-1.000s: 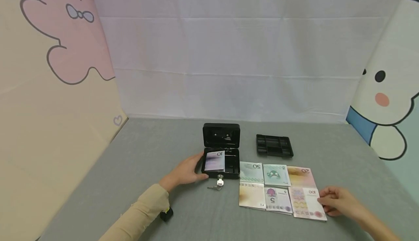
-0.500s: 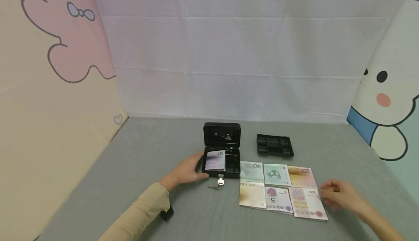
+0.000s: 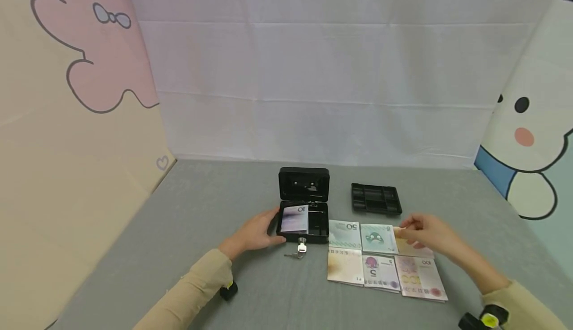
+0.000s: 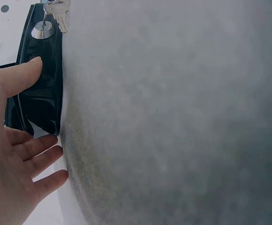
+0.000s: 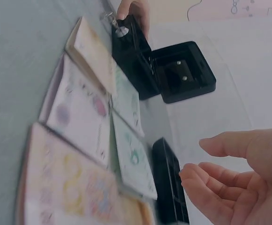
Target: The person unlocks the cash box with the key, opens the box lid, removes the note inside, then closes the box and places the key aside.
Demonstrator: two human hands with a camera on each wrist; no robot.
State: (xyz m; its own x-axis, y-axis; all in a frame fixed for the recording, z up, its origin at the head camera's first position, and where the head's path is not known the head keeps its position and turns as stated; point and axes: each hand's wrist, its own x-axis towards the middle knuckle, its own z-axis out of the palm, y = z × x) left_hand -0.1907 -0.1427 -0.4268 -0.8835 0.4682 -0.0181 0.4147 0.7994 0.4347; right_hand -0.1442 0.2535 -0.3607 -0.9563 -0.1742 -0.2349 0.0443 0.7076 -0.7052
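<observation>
A black cash box [image 3: 319, 223], lid raised, has a stack of play banknotes marked 10 [image 3: 295, 218] on the left inside. My left hand [image 3: 252, 231] holds its front left corner, thumb on the front [image 4: 26, 77] and fingers along the left side. Keys [image 3: 301, 248] hang from the front lock. Over the orange-brown stack [image 3: 421, 251], partly hidden, is my right hand [image 3: 427, 231], fingers loosely bent. In the right wrist view nothing lies between its thumb and fingertips. Beside the box are banknote stacks marked 50 [image 3: 343, 234], 5 [image 3: 380, 273] and 100 [image 3: 421, 276].
A green stack with a cartoon animal [image 3: 378, 239] and a tan stack [image 3: 344, 266] complete two rows of notes. Behind them lies a black compartment tray [image 3: 376, 199]. Grey cloth covers the table [image 3: 215, 190], with a white curtain [image 3: 313, 96] behind.
My right hand has left the right edge of the 100 stack and moved up and left over the orange-brown stack. The left hand stays at the cash box.
</observation>
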